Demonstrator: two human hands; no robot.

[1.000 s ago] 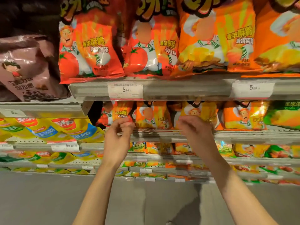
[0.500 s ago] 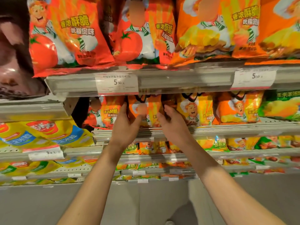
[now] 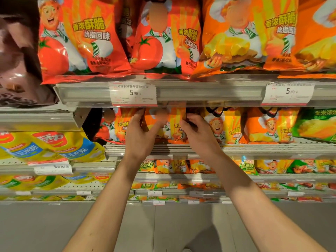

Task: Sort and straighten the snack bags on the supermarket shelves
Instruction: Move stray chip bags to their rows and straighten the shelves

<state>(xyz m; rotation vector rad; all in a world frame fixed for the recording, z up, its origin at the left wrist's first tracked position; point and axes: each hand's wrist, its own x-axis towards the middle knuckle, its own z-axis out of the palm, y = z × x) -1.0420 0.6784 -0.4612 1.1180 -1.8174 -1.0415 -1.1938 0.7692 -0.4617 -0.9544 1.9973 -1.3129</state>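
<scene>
An orange snack bag (image 3: pixel 168 127) with a cartoon chef stands on the second shelf (image 3: pixel 254 149), under the price rail. My left hand (image 3: pixel 141 135) grips its left edge, thumb across the front and fingers behind. My right hand (image 3: pixel 198 133) holds its right edge with curled fingers. A red tomato bag (image 3: pixel 112 128) stands just left of it. More orange bags (image 3: pixel 225 126) stand to its right.
The top shelf carries large red tomato bags (image 3: pixel 80 39) and orange bags (image 3: pixel 241 35) above a rail with a 5.90 price tag (image 3: pixel 133 93). A green bag (image 3: pixel 316 124) sits far right. Yellow-blue bags (image 3: pixel 54 148) lie at the left. Lower shelves hold several small bags.
Both hands have moved up and inward from the shelf's front edge and now hold the sides of one orange bag. The view has drawn closer to the shelves.
</scene>
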